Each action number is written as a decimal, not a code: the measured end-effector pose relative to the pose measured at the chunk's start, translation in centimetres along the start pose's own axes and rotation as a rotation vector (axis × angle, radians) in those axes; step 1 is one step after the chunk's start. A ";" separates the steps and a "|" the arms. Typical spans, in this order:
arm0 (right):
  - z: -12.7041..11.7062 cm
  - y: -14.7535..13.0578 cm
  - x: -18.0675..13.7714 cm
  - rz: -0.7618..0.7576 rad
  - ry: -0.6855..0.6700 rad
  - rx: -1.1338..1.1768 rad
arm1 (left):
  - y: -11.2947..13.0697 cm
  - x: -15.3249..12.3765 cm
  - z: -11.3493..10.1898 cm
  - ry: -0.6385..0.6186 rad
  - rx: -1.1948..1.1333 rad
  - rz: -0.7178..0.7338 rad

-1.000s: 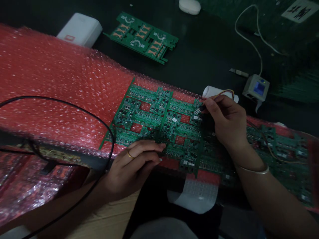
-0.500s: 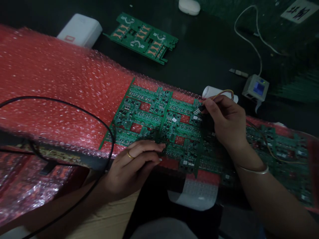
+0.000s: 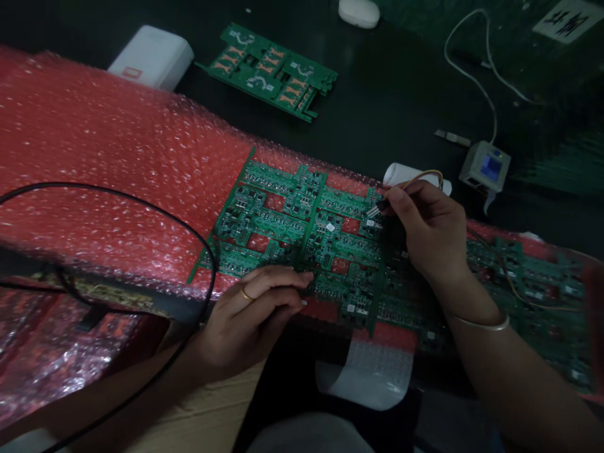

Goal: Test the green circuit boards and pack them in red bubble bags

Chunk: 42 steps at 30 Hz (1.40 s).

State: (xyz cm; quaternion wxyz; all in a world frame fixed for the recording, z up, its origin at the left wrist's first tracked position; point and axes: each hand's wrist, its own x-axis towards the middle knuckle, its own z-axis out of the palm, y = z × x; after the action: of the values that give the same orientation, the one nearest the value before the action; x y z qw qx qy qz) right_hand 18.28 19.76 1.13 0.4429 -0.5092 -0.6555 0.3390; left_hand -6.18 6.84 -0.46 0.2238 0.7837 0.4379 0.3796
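Note:
A green circuit board panel (image 3: 283,220), dense with small parts, lies on red bubble wrap. My left hand (image 3: 255,314), with a ring on one finger, is at the panel's near edge; its fingers bend over that edge and the thumb is hidden. Between thumb and fingers my right hand (image 3: 429,229) pinches a small black pin connector (image 3: 381,205). Its bare metal pins point left, at the panel beside a white label; whether they touch it I cannot tell. Thin coloured wires (image 3: 430,172) loop from the connector behind the fingers.
Red bubble wrap (image 3: 117,151) spreads left; a black cable (image 3: 155,211) arches over it. Behind are a white box (image 3: 153,56), stacked green boards (image 3: 274,72) and a white oval object (image 3: 358,12). Back right stand a small screen device (image 3: 488,167) and a knife (image 3: 453,137). More boards (image 3: 533,289) lie right.
Both hands and the connector have stayed almost still. The white bubble-wrap flap below the panel has shifted slightly.

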 end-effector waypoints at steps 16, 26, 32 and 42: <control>0.0 0.1 0.0 -0.009 0.003 -0.017 | -0.1 -0.1 0.1 0.003 -0.016 -0.013; 0.0 0.0 0.0 -0.015 0.012 -0.023 | 0.1 0.0 0.0 0.006 -0.010 -0.019; 0.0 -0.1 0.0 -0.008 0.002 -0.022 | 0.0 0.0 0.0 0.000 0.004 -0.011; 0.0 0.0 0.0 0.013 0.009 0.003 | 0.0 0.0 0.0 0.007 -0.005 -0.011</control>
State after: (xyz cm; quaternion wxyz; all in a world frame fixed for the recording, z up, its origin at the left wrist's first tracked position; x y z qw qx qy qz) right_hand 18.22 19.71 1.15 0.4443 -0.5141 -0.6498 0.3406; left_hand -6.18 6.84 -0.41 0.2261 0.7794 0.4419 0.3823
